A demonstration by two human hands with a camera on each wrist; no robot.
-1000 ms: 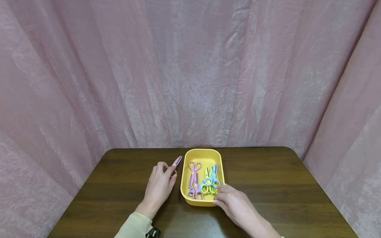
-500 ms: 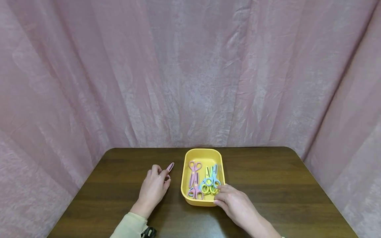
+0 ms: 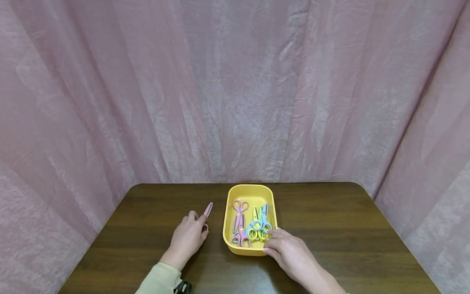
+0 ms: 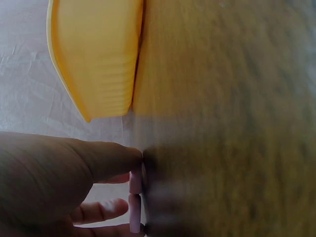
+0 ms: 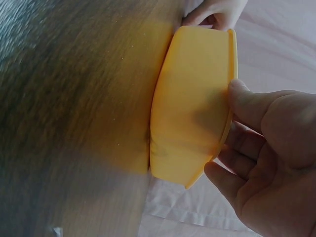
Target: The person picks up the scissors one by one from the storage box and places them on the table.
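On the table left of the yellow tray, my left hand pinches a pair of pink scissors. Their blade end points away and slightly right; the hand covers much of the handles. In the left wrist view the pink handles stand between thumb and fingers, right by the tabletop. My right hand grips the tray's near right corner, with the thumb on the rim in the right wrist view. Inside the tray lie two pairs of pink scissors at the left and overlapping yellow-green and blue scissors at the right.
The dark wooden table extends to both sides of the tray. A pink curtain hangs behind its far edge. On the left wrist a black strap shows below a pale sleeve.
My left hand has moved left and a little toward me, carrying the pink scissors away from the tray's side. In the last half second it has shifted little. The right hand and tray stay put.
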